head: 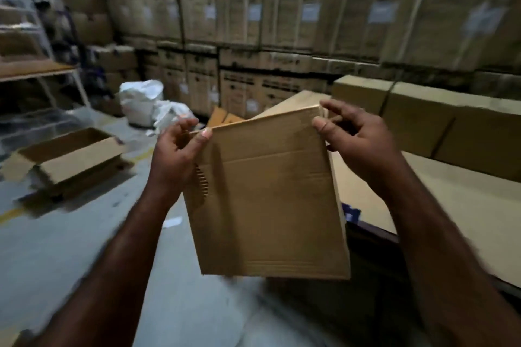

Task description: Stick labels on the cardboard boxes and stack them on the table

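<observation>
An open carton (70, 160) is lying on the floor (84, 248) at nine o'clock. The left hand (177, 155) is pinching the flat cardboard box (267, 200), held in the air, by its eleven o'clock corner; the right hand (355, 144) is pinching the one o'clock corner, beside the surface (451, 205) at three o'clock.

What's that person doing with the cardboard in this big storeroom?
A person holds a flat brown cardboard box up with both hands: the left hand pinches its top left corner, the right hand its top right corner. No label shows on the side facing us. The cardboard-covered table is just to the right, and an open brown carton sits on the floor at left.
</observation>
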Demonstrator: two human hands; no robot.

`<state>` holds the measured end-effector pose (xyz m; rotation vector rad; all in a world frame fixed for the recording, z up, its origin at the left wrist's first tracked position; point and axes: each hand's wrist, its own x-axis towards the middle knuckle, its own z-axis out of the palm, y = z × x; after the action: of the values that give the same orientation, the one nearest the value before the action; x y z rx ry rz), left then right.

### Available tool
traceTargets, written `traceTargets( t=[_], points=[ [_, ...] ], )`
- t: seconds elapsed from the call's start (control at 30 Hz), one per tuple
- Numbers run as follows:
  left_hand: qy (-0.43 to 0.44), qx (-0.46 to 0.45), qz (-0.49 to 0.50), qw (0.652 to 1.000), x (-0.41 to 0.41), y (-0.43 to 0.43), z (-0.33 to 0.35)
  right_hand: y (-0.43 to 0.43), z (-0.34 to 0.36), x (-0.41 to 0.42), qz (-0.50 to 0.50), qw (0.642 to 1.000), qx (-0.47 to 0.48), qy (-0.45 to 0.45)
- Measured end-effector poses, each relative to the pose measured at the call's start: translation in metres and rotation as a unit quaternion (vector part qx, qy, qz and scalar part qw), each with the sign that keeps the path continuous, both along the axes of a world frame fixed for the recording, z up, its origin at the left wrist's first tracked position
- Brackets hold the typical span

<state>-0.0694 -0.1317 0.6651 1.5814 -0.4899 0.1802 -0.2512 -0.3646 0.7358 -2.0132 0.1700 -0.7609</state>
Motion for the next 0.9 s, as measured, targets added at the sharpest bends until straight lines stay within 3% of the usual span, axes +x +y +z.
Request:
traceTargets(
  t=[0.17,0.3,0.6,0.8,0.9],
  points=[
    [-0.080,0.034,-0.095,0.992,-0.006,-0.137,0.035,-0.085,0.019,-0.059,-0.080,0.993,0.022,-0.080],
    [-0.094,0.049,-0.160,0.981,-0.008,-0.229,0.050,-0.141,0.018,-0.085,-0.148,0.982,0.039,-0.106],
    [-0.124,0.041,-0.323,0.938,0.015,-0.442,0.049,-0.253,0.016,-0.099,-0.319,0.946,-0.042,-0.050],
    [-0.131,0.120,-0.397,0.900,0.039,-0.577,0.022,-0.338,-0.001,-0.068,-0.437,0.898,-0.037,0.040],
    [-0.183,0.156,-0.406,0.882,0.036,-0.629,0.026,-0.373,-0.013,-0.066,-0.500,0.866,-0.008,0.003]
  ],
)
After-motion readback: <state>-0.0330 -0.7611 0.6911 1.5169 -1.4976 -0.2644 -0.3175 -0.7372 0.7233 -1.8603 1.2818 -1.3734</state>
